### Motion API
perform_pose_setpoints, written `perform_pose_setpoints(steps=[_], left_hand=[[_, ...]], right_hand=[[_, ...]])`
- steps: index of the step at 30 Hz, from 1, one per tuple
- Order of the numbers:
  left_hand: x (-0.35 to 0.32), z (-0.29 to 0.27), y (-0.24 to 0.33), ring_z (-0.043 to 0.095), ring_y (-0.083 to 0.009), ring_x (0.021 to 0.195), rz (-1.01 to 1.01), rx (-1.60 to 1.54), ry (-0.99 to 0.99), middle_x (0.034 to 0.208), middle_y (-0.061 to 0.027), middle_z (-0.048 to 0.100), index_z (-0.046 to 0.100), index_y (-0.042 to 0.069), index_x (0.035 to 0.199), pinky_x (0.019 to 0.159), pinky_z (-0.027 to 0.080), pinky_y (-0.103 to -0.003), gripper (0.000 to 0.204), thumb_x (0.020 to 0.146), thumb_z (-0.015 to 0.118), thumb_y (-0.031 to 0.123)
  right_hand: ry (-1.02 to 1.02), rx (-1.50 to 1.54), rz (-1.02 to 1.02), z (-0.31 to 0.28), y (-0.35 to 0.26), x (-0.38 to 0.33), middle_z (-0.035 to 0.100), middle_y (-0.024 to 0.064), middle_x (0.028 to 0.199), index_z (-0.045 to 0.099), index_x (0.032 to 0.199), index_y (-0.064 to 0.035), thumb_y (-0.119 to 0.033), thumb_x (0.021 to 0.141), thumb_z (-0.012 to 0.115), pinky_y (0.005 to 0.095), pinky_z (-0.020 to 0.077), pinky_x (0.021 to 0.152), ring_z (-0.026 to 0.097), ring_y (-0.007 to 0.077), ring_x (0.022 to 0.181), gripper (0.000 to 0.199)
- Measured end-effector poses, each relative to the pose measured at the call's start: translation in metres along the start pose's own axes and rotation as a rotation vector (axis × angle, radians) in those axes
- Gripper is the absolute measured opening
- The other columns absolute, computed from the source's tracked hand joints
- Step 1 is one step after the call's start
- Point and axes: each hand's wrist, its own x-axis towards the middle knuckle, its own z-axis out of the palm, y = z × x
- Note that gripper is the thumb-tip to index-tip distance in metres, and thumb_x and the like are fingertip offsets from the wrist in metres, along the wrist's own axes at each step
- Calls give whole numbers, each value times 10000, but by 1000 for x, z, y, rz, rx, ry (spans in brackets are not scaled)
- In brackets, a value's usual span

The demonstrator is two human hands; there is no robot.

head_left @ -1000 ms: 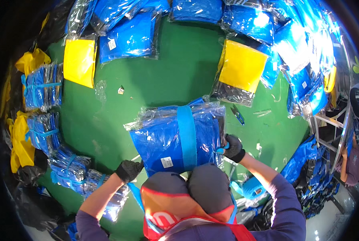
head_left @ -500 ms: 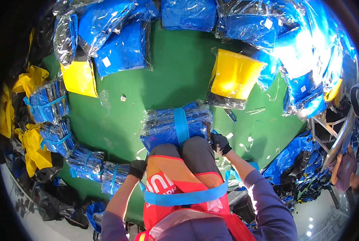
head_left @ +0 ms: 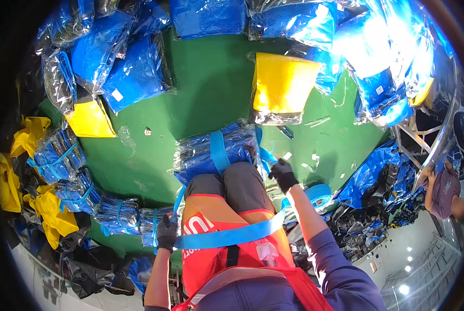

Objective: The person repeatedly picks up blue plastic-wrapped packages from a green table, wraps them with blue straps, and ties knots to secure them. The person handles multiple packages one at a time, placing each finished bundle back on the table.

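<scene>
Knees pin the blue bundle (head_left: 214, 153) on the green floor (head_left: 211, 93). Left hand (head_left: 166, 233) fisted on the strap (head_left: 227, 236); right hand (head_left: 283, 174) grips its other end. Best pulled evenly, knees kept down.

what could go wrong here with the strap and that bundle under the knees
1. The blue strap crosses the bundle of blue bags only once, near its middle, so the slippery plastic-wrapped ends might fan out or slide.
2. The left hand and right hand grip the strap on opposite sides; an uneven pull could shift it off centre.
3. Both knees press on the bundle, which could skid on the green floor.
</scene>
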Motion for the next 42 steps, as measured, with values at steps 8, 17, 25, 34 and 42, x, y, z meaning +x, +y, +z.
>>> perform_pose_setpoints(steps=[8,17,25,34,42], left_hand=[[-17,1,81,582,-366,843,137,350,-17,959,-174,601,553,98,1075,709,465,-429,287,797,524,165],[24,14,147,600,-358,760,406,511,-97,998,-154,594,490,154,1195,646,479,-456,595,651,677,305],[110,77,144,590,-361,813,685,-308,-259,930,-132,616,500,171,1199,709,479,-404,498,728,625,273],[168,48,152,611,-316,707,510,76,-185,783,-173,630,622,20,910,681,482,-402,244,798,580,232],[242,76,146,550,-364,964,454,142,-340,1019,-186,601,604,44,1032,865,425,-406,465,637,684,277]], right_hand=[[-51,432,-349,-1,-21,-73,537,36,664,554,986,-61,-165,820,462,262,421,533,506,117,537,217],[-100,-655,-421,87,-28,-129,573,135,704,579,796,-50,-286,892,398,369,427,638,565,284,688,312],[-944,-1191,-976,216,-130,-68,596,136,892,645,805,-23,-72,676,599,389,486,716,585,267,835,145],[-858,-1673,-914,184,-155,79,619,153,1003,653,981,-137,-298,730,620,393,437,809,573,313,907,300],[-733,-1466,-1003,176,-126,92,618,176,901,648,893,-91,-289,727,597,399,474,708,593,338,831,263]])
